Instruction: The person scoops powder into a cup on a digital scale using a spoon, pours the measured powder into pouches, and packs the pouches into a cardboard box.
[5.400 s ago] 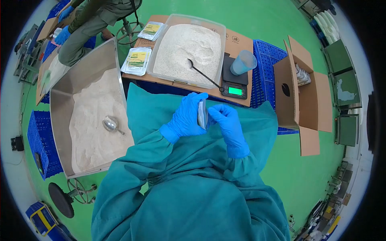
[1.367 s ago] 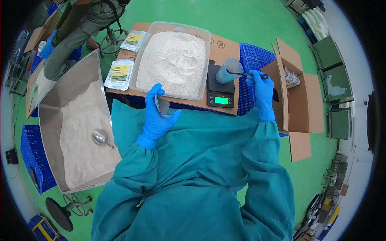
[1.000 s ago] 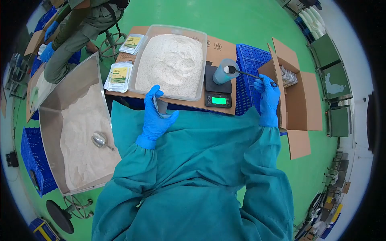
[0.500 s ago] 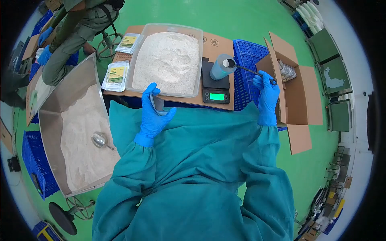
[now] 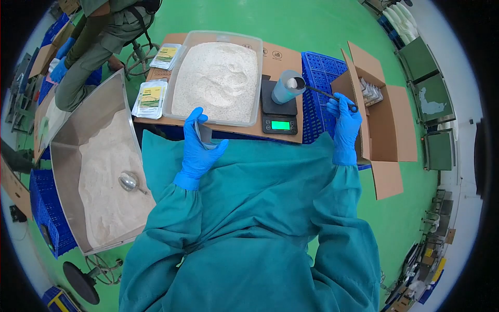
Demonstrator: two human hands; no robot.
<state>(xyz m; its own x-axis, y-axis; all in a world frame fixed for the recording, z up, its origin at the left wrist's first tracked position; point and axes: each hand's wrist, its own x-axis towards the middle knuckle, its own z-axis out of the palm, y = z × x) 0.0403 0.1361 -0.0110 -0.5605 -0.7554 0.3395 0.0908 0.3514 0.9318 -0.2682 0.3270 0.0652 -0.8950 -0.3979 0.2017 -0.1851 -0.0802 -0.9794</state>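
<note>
My left hand (image 5: 200, 151) in a blue glove holds a small grey pouch (image 5: 205, 134) by its side, mouth upward, in front of the powder tub. My right hand (image 5: 345, 119), gloved too, grips the end of a black long-handled spoon (image 5: 323, 92). Its bowl, with white powder in it, is at the mouth of a translucent cup (image 5: 285, 89). The cup stands on a black digital scale (image 5: 278, 115) with a lit green display. The clear plastic tub (image 5: 258, 83) left of the scale holds pale powder (image 5: 215, 80).
A metal bin (image 5: 65, 156) with powder and a metal scoop (image 5: 128, 181) stands at left. Labelled packs (image 5: 149, 99) lie beside the tub. At right are a blue crate (image 5: 319, 73) and an open carton (image 5: 405, 122) with packets. Another person (image 5: 112, 34) works at upper left.
The spoon's bowl has turned slightly at the cup's mouth, and more white powder shows in it. My left hand has stayed in place. The other person's hands have moved.
</note>
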